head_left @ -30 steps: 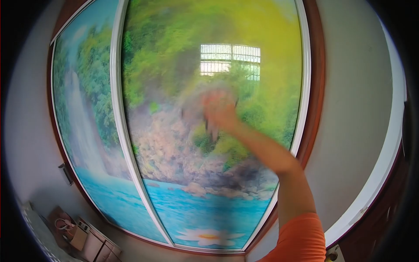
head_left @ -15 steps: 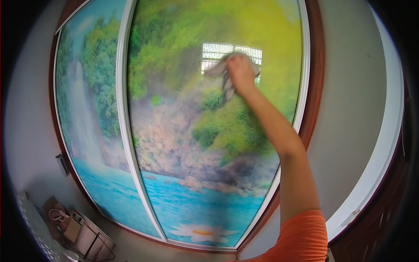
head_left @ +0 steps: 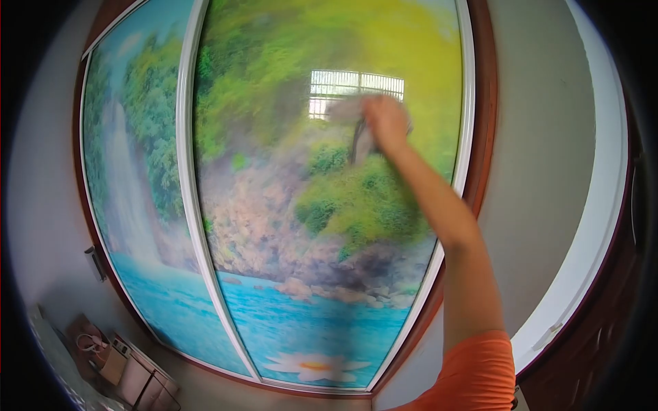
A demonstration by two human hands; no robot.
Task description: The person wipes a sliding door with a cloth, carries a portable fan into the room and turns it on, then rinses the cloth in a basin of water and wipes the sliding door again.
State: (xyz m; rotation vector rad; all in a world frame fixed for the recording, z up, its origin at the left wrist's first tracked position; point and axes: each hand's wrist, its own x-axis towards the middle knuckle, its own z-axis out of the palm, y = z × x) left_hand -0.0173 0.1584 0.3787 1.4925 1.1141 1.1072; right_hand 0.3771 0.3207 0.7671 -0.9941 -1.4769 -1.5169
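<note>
My right hand (head_left: pixel 386 123) is closed on a greyish cloth (head_left: pixel 363 142) and presses it against the glossy picture panel (head_left: pixel 274 198). The cloth is slightly blurred; part of it hangs below my fingers and part spreads to the left, over the reflection of a barred window. The panel shows green trees, rocks, blue water and a white flower, in a white frame (head_left: pixel 200 233). My arm in an orange sleeve reaches up from the lower right. My left hand is out of view.
A second panel with a waterfall (head_left: pixel 127 185) stands on the left. At the lower left are a cardboard box (head_left: pixel 113 364) with a pale cable and a light cabinet (head_left: pixel 140 383). A grey wall (head_left: pixel 541 157) and a dark red door (head_left: pixel 589 356) are on the right.
My right hand has moved up and to the right across the panel with the cloth since the earliest frame. Since the middle frame it has dropped slightly. The view has shifted a little.
</note>
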